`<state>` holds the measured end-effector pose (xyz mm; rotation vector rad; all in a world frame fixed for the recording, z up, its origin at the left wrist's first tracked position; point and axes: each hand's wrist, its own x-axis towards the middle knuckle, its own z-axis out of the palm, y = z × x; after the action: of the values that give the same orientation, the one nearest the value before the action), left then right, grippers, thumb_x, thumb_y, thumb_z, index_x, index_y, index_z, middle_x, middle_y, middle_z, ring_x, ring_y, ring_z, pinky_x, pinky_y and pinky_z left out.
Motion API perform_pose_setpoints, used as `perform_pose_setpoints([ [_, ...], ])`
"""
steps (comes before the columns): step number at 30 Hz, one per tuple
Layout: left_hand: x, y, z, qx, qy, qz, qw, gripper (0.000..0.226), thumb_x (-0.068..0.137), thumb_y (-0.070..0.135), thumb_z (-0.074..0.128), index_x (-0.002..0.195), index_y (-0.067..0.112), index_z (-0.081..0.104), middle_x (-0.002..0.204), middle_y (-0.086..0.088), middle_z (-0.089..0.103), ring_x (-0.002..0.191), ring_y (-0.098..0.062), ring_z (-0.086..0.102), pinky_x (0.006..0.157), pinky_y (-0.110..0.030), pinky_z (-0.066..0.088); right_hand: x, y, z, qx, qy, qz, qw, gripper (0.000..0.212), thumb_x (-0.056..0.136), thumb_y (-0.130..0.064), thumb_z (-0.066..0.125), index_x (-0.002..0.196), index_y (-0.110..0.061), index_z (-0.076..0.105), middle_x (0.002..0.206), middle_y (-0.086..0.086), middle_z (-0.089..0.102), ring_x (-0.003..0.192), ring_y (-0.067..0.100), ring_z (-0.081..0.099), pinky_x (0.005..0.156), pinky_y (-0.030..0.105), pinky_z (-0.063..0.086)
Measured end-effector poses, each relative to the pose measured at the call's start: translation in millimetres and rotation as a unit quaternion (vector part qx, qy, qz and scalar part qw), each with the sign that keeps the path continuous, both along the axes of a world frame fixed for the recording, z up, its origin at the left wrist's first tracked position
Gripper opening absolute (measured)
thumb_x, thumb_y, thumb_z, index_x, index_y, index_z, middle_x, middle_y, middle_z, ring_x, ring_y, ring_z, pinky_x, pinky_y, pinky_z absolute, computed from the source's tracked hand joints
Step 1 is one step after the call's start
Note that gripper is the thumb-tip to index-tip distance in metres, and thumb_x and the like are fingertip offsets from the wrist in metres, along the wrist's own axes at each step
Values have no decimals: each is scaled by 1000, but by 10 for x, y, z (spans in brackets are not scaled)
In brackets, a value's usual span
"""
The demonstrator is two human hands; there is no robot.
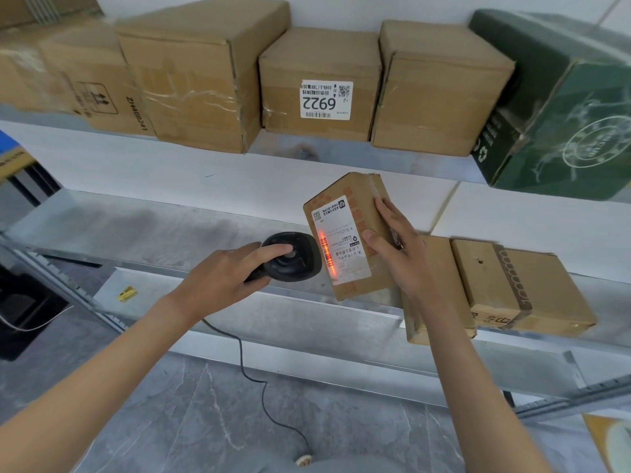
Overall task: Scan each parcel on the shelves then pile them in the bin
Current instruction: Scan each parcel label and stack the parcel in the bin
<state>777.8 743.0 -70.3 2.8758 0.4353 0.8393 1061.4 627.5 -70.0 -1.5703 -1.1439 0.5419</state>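
Cardboard parcel [351, 233], red-lit white label, gripped by right hand [397, 254]; left hand [225, 279] grasps scanner [290, 257]

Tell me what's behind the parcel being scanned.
Behind the held parcel lies bare lower shelf and white wall; its lower right edge covers part of a flat carton.

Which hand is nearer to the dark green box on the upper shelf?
Right. The right hand, holding a small parcel, is below-left of the green box; the left hand is farther left.
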Motion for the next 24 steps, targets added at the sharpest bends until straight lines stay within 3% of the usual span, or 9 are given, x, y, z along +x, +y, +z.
perform_pose_setpoints([
  [5,16,28,10,6,-6,-9,1000,91,67,-10,90,137,21,41,102,-20,75,61,-33,70,47,-37,59,24,44,-6,11,5,-4,1000,57,93,-36,68,133,-68,43,152,-31,32,142,1,37,112,42,45],
  [9,17,50,9,12,-5,-12,1000,91,68,-9,90,138,21,40,103,-21,75,62,-34,71,48,-40,61,27,46,-1,11,9,-2,1000,56,93,-37,68,133,-68,43,151,-33,33,141,-5,34,113,37,45],
  [18,40,57,53,30,9,-16,999,92,66,-11,90,137,19,40,97,-23,74,57,-33,68,44,-40,58,53,35,-4,15,6,4,1000,57,95,-34,67,143,-52,43,160,-21,32,143,0,35,112,34,45],
  [24,54,52,67,31,12,-9,999,83,72,-7,85,137,20,41,91,-20,73,52,-31,64,42,-36,55,86,37,-16,14,1,-4,1000,58,94,-34,69,145,-48,44,159,-19,33,143,-1,36,114,38,44],
])
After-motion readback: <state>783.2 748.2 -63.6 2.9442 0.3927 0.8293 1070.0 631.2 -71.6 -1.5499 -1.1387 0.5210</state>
